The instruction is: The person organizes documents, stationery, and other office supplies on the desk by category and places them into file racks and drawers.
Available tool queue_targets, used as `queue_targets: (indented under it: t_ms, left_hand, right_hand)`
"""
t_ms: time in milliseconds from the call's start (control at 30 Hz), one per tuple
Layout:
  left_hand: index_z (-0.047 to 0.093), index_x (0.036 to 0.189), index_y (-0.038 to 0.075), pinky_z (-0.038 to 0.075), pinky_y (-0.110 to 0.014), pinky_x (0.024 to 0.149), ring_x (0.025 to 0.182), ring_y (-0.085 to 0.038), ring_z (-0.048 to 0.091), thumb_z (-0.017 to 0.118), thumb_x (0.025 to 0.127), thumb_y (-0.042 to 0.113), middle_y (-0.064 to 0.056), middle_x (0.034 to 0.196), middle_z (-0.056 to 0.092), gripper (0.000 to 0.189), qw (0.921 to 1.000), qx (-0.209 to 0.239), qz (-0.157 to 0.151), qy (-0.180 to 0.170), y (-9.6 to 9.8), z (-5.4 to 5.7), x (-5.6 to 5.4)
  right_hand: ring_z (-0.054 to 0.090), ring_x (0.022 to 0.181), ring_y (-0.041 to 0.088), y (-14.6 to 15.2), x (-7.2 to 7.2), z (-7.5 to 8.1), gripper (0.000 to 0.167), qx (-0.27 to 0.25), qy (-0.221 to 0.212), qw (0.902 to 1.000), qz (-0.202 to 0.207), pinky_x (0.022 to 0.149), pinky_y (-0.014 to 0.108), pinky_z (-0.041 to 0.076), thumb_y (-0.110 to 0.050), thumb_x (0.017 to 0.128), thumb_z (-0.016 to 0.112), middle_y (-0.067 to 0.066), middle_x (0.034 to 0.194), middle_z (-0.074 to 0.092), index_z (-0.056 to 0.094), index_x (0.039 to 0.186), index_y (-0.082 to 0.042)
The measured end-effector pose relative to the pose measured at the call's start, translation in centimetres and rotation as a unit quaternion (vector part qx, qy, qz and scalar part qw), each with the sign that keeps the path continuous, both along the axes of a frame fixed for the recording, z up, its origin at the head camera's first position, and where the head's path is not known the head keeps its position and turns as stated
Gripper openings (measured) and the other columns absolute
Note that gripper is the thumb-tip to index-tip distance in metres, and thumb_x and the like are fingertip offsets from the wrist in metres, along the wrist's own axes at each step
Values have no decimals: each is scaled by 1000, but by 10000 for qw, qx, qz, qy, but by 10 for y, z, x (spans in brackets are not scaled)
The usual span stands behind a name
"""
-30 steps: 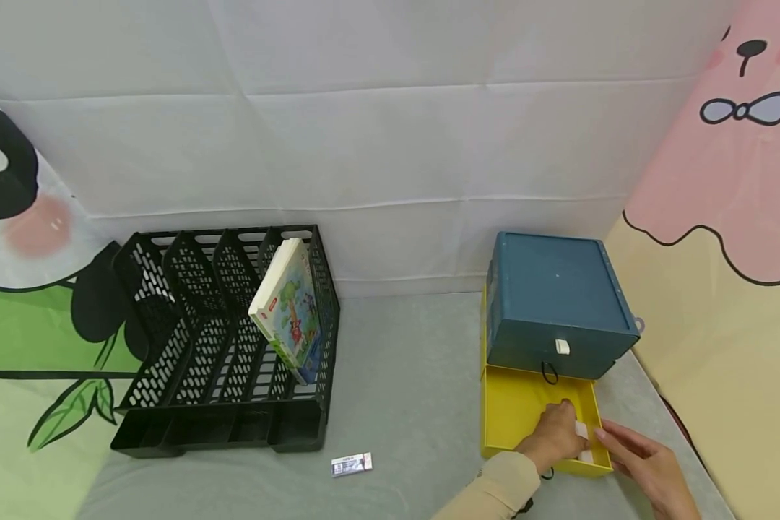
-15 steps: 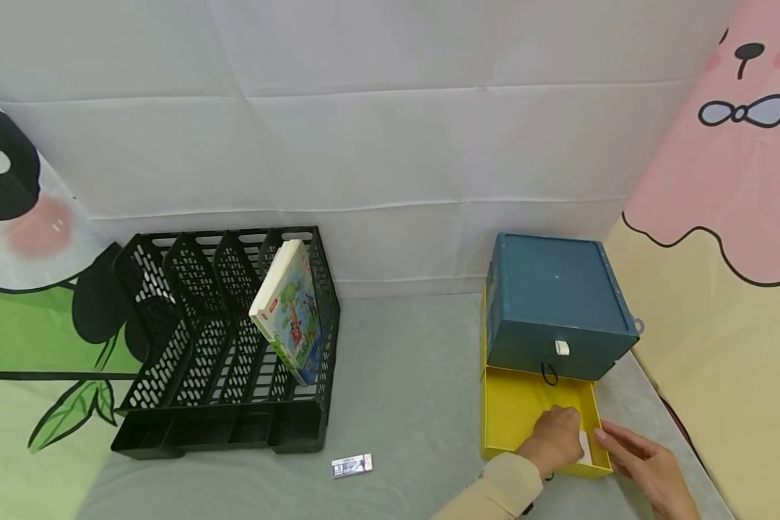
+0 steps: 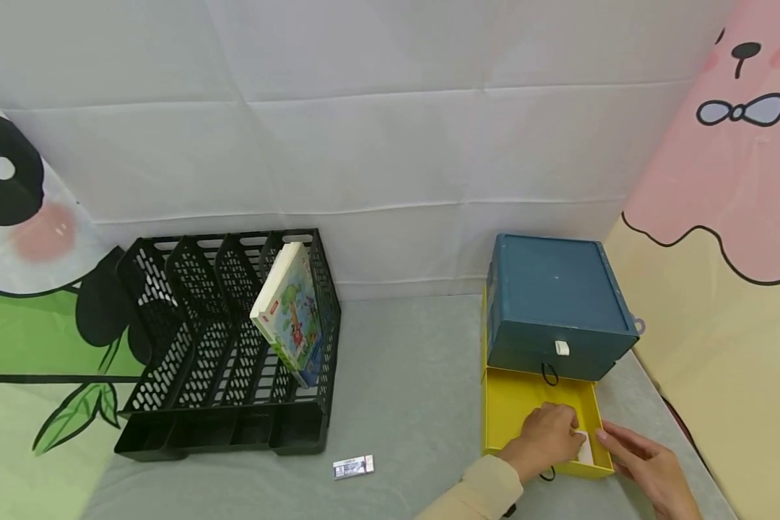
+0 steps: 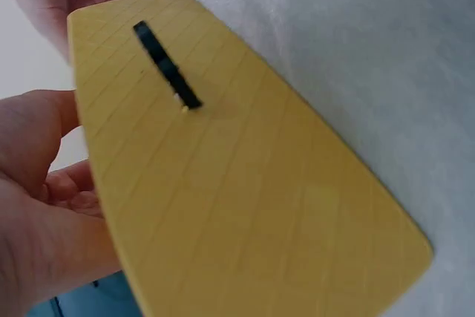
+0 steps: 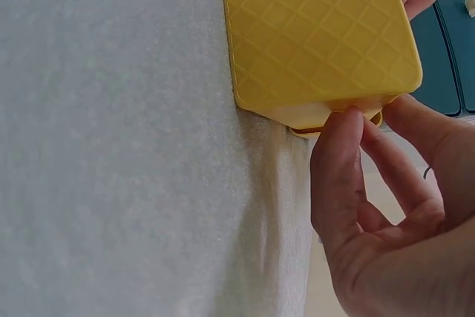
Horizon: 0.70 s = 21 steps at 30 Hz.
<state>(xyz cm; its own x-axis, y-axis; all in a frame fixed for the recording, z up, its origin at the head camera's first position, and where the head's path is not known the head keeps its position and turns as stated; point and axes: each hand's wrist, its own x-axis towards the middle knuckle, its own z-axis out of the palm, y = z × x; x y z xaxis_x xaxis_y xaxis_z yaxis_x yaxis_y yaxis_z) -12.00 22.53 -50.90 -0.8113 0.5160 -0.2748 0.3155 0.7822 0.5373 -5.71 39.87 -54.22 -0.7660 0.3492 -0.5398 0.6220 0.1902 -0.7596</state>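
My left hand (image 3: 544, 436) is inside the pulled-out yellow drawer (image 3: 512, 412), palm down with its fingers bent. Its fingertips are beside a small white block-like thing (image 3: 585, 451) near the drawer's right wall, partly covered by the hand. In the left wrist view the drawer's front panel hides the fingertips. My right hand (image 3: 646, 466) is at the drawer's right side, fingertips touching the outer wall close to the front corner. In the right wrist view, its fingers (image 5: 338, 161) and thumb reach out along that wall and rim.
The teal drawer box (image 3: 559, 289) stands above the yellow drawer. A small packet (image 3: 354, 467) lies on the grey cloth left of the drawer. The black rack (image 3: 214, 354) at left holds leaning picture books (image 3: 292, 310). White cloth hangs behind.
My left hand has drawn back slightly leftward from the white thing, which stays by the right wall, and more of its fingers show. The right hand and drawer have not moved.
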Motion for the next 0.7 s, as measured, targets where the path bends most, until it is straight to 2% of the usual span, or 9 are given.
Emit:
queue_targets:
  t_ms: [133,233,367,533,700]
  left_hand:
    - [75,99,23,45,-17,74,77,1,50,76,95,33,18,85,62,10,9990,378,-146,179,-14,6,0]
    - [75,96,24,43,-15,69,73,3,49,76,95,33,19,81,60,9,9971,501,-282,503,-23,9,0]
    - [74,91,25,41,-11,65,70,5,49,77,94,34,20,79,60,10,9935,567,-356,922,-35,11,0]
    - [75,90,25,40,-10,63,68,6,48,78,94,35,20,78,59,11,9906,595,-412,1163,-49,16,2]
    - [77,91,25,38,-8,59,66,8,48,78,94,34,19,78,62,9,9840,598,-490,1604,-66,19,6]
  right_hand:
    - [65,89,4,0,0,0,91,17,7,10000,26,78,29,60,-63,85,75,15,132,68,54,147,0]
    - [65,89,4,1,0,1,91,9,12,10000,45,78,29,60,-64,85,76,13,130,69,54,147,-1]
    - [66,90,5,2,0,0,93,7,-10,10000,76,78,29,60,-64,84,76,14,130,69,53,148,0]
    - [67,91,10,3,0,-1,94,58,-68,9999,102,79,31,60,-63,86,74,21,136,64,49,149,2]
    - [66,92,17,2,-2,-2,91,89,-135,9998,121,79,33,61,-59,88,74,28,142,56,47,150,3]
